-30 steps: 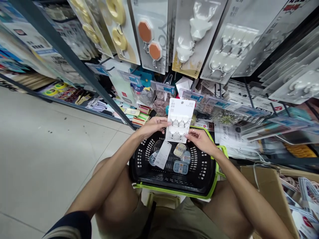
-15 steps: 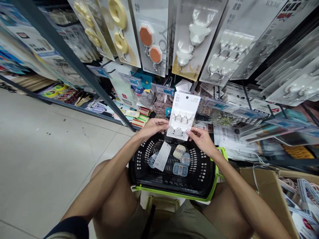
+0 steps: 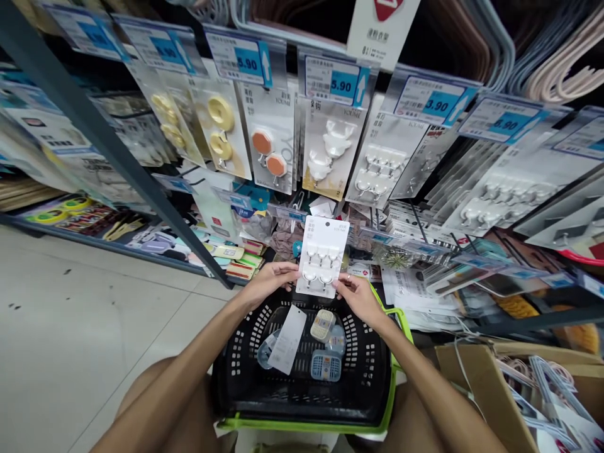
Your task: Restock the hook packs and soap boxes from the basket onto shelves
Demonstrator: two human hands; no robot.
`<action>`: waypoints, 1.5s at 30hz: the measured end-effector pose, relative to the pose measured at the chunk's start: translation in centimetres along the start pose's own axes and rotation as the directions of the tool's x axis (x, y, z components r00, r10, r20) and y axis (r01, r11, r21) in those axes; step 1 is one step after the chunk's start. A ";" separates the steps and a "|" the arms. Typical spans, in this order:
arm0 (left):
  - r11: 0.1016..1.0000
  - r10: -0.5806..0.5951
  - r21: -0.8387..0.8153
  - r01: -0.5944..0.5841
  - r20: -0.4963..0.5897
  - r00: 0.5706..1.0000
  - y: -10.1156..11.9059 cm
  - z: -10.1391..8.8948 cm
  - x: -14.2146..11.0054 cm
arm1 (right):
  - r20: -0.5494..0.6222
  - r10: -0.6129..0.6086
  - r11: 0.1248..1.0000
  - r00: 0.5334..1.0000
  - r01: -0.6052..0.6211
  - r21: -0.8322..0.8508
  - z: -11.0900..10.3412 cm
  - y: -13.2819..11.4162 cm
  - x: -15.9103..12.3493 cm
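Between both hands is a white card pack of hooks (image 3: 323, 255), its hook side facing me, held upright above the basket's far rim. My left hand (image 3: 275, 279) pinches the pack's lower left edge, and my right hand (image 3: 357, 294) grips the lower right corner. Below them a black shopping basket (image 3: 302, 402) with a green rim rests at my lap. Inside it lie a white card package (image 3: 287, 340), a cream small box (image 3: 323, 325), a blue small box (image 3: 326, 366) and other pale blue items partly covered.
Ahead stands a shelf of hanging hook packs (image 3: 330, 145) under blue price tags (image 3: 341, 82). A dark upright post (image 3: 117, 148) slants down on the left, beside pale floor tiles (image 3: 94, 327). At right is an open cardboard box (image 3: 476, 371) of hangers.
The view has tilted up, bringing the price tags and upper hangers into sight. Both hands keep hold of the hook pack above the basket.
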State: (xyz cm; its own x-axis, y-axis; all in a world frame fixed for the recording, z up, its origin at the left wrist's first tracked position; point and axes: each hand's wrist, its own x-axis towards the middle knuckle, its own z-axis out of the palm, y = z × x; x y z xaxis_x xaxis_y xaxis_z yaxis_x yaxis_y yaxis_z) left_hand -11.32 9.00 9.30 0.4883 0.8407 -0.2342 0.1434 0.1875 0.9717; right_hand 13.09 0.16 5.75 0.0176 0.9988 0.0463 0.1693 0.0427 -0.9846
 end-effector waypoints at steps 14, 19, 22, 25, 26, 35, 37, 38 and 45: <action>0.994 0.106 0.034 -0.105 -0.009 0.994 -0.9 1.1 0.3 | -0.073 -0.065 0.993 0.995 0.072 0.093 0.5 0.6 0.0; 0.957 0.282 -0.032 -0.287 -0.119 0.952 1.7 3.4 1.3 | -0.260 -0.183 0.965 0.948 0.223 0.134 0.7 -1.2 0.4; 0.909 0.404 -0.045 -0.414 -0.144 0.903 4.3 5.3 2.7 | -0.410 -0.263 0.931 0.873 0.341 0.128 -0.3 -3.3 1.6; 0.855 0.509 -0.041 -0.517 -0.128 0.851 7.3 7.1 3.9 | -0.502 -0.306 0.912 0.809 0.400 0.088 -2.0 -5.4 3.1; 0.839 0.534 -0.044 -0.543 -0.127 0.836 8.0 7.5 4.3 | -0.520 -0.315 0.908 0.794 0.412 0.079 -2.5 -6.0 3.6; 0.848 0.517 -0.074 -0.525 -0.104 0.850 8.1 9.1 6.5 | -0.558 -0.304 0.919 0.772 0.392 0.041 -4.5 -5.5 4.2; 0.836 0.526 -0.110 -0.538 -0.117 0.842 8.1 9.4 6.6 | -0.581 -0.300 0.919 0.757 0.392 0.036 -4.6 -5.7 4.1; 0.826 0.534 -0.131 -0.549 -0.129 0.835 8.3 9.6 6.6 | -0.590 -0.306 0.919 0.747 0.394 0.022 -4.7 -6.0 4.1; 0.766 0.604 -0.146 -0.626 -0.170 0.778 9.5 10.5 5.3 | -0.615 -0.321 0.906 0.721 0.424 0.024 -5.5 -9.1 3.9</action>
State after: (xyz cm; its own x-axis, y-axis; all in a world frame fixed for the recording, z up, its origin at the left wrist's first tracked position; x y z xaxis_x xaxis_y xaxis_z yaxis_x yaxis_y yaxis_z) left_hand 1.73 9.90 16.93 0.3201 0.8542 0.4097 -0.3214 -0.3089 0.8951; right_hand 17.00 3.53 15.84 0.5639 0.6905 0.4529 0.1374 0.4624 -0.8760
